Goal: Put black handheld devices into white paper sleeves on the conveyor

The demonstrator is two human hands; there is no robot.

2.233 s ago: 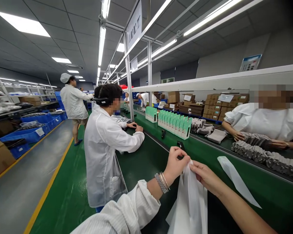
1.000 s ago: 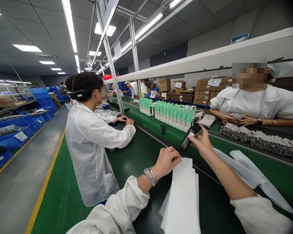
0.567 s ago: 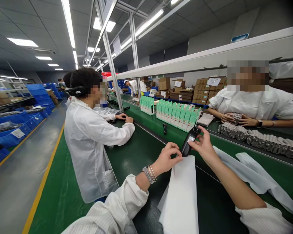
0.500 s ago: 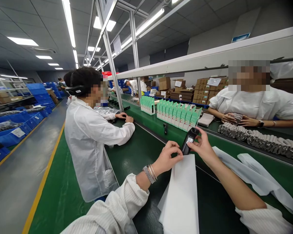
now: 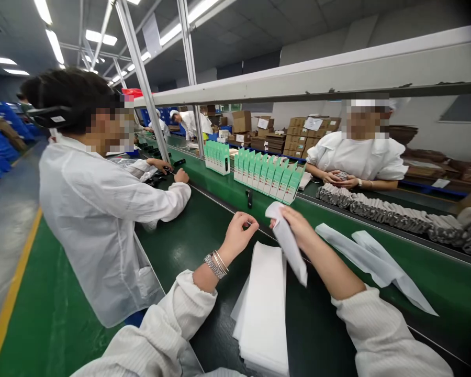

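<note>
My right hand (image 5: 300, 233) is closed on a white foam pouch (image 5: 288, 243), held just above the green bench; the pouch hangs down from my fingers and hides whatever is inside it. My left hand (image 5: 239, 234) hovers a little to the left of it, thumb and fingers pinched together, with nothing visible between them. Below both hands a stack of flat white pouches (image 5: 264, 309) lies on the dark bench top.
A co-worker in a white coat (image 5: 94, 209) leans on the bench at my left. A row of green boxes (image 5: 267, 176) stands on the conveyor (image 5: 435, 277), with two loose white pouches (image 5: 371, 256) nearby. Across it a person (image 5: 357, 157) handles grey folded items (image 5: 377, 212).
My right hand held a black handheld device at the stack's top edge; now only a white pouch shows in it, lifted off the stack. My left hand has let go of the stack. The view swung right.
</note>
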